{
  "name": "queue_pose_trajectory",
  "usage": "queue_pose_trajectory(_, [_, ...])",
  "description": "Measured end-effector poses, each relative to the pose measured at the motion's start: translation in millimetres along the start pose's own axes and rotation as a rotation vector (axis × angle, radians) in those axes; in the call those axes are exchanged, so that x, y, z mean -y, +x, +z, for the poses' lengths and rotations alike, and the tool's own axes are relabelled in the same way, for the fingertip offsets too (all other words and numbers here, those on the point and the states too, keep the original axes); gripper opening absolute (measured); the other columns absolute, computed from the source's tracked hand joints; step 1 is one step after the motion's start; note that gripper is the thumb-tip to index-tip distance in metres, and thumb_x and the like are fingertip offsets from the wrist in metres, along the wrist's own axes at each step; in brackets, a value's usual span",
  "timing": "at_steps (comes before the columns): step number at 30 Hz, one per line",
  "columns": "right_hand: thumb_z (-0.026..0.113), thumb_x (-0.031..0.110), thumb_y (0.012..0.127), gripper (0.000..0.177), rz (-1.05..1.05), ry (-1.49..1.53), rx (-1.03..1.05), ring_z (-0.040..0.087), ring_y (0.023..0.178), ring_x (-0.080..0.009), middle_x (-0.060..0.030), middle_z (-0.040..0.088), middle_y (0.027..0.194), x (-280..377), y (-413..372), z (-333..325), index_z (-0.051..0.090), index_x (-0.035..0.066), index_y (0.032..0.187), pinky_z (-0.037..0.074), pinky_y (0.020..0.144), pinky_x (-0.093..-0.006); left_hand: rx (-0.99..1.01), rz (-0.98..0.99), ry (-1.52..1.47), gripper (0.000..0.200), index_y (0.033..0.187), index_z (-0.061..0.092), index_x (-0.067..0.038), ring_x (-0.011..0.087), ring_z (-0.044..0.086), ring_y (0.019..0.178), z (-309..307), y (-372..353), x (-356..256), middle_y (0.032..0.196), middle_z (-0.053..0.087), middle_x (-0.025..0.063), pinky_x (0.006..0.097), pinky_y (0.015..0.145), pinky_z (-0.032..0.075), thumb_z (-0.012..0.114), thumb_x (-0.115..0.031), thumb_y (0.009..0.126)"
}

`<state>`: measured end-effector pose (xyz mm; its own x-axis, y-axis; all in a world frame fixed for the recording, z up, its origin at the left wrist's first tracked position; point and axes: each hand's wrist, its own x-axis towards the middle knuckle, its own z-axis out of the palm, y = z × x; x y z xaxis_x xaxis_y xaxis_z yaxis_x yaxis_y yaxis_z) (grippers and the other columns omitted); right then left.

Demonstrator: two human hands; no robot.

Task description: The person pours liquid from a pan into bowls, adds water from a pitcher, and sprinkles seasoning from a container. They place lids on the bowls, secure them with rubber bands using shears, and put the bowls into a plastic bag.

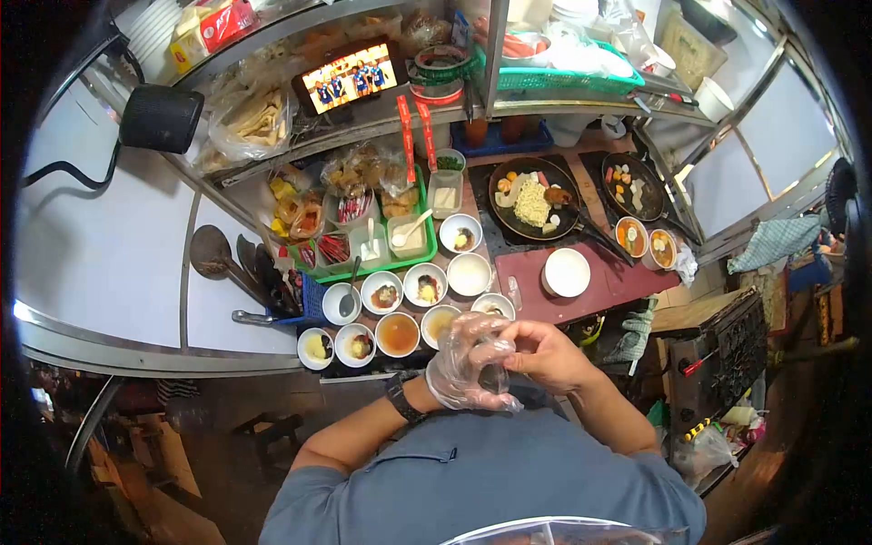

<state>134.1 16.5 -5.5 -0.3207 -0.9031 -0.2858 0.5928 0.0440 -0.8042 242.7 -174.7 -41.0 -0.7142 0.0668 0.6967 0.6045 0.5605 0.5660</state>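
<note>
My left hand (461,365) wears a clear plastic glove (447,380). Its fingers curve with a gap between them and the thumb, and nothing shows in that gap. My right hand (550,357) is bare and pinches the glove near the left fingertips. Just beyond both hands sit a white bowl of pale broth (439,325) and a seasoning bowl (491,306), each partly covered by the left hand. An orange-brown broth bowl (398,334) stands to their left. On the dark red cutting board (599,283) rests a plain white bowl (567,272).
At the back, one frying pan (533,198) holds noodles and toppings, and another pan (634,186) holds cut pieces. Two filled bowls, the nearer one orange-rimmed (631,236), stand right. A green tray (427,245) carries containers. A phone (350,78) stands on the shelf.
</note>
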Motion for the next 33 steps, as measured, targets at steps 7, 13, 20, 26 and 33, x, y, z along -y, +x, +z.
queue_pose_trajectory(7, [0.083,0.006,0.090,0.020,-0.007,0.110,-0.063,0.067,0.101,-0.0115,-0.0013,0.070,0.105,-25.7,-22.9,-12.6,0.069,0.004,0.104,0.055,0.092,-0.0291,0.039,0.095,-0.188,0.085,0.141,0.051,-0.021,0.0412,0.060,0.123,25.3,1.4,-2.1,0.148,0.051,0.0215,0.0548,0.101,0.045,0.089,-0.059,0.075])
queue_pose_trajectory(13, [0.078,0.000,0.092,0.013,-0.136,-0.087,-0.245,0.066,0.098,-0.0108,-0.0013,0.068,0.112,-10.7,-41.4,-1.4,0.070,0.003,0.101,0.053,0.090,-0.0266,0.068,0.030,-0.170,0.083,0.140,0.051,-0.020,0.0418,0.057,0.128,37.2,-1.6,-2.6,0.153,0.050,0.0243,0.0532,0.104,0.042,0.084,-0.065,0.078])
queue_pose_trajectory(20, [0.065,0.007,0.099,0.008,0.128,-0.313,-0.314,0.059,0.092,-0.0064,0.0024,0.067,0.099,-7.2,-61.2,-13.1,0.071,0.001,0.099,0.051,0.083,-0.0290,0.356,-0.123,-0.084,0.076,0.126,0.057,-0.015,0.0411,0.057,0.125,50.1,2.5,-12.0,0.153,0.050,0.0239,0.0529,0.104,0.043,0.084,-0.063,0.074])
queue_pose_trajectory(26, [0.056,0.017,0.100,0.021,-0.085,-0.671,-0.328,0.064,0.085,-0.0165,-0.0100,0.066,0.086,-28.7,-76.6,-59.2,0.065,-0.003,0.097,0.053,0.077,-0.0384,0.347,-0.085,-0.238,0.078,0.127,0.054,-0.010,0.0435,0.058,0.122,91.3,23.7,-1.5,0.137,0.055,0.0263,0.0532,0.102,0.047,0.089,-0.054,0.073])
queue_pose_trajectory(33, [0.063,0.023,0.108,0.025,0.065,-0.120,-0.213,0.062,0.095,-0.0125,-0.0041,0.059,0.115,12.1,-96.4,-134.5,0.051,0.004,0.118,0.058,0.082,-0.0311,0.405,-0.266,-0.403,0.086,0.129,0.043,-0.010,0.0445,0.053,0.127,149.8,70.1,-0.3,0.140,0.050,0.0280,0.0535,0.107,0.043,0.099,-0.036,0.069])
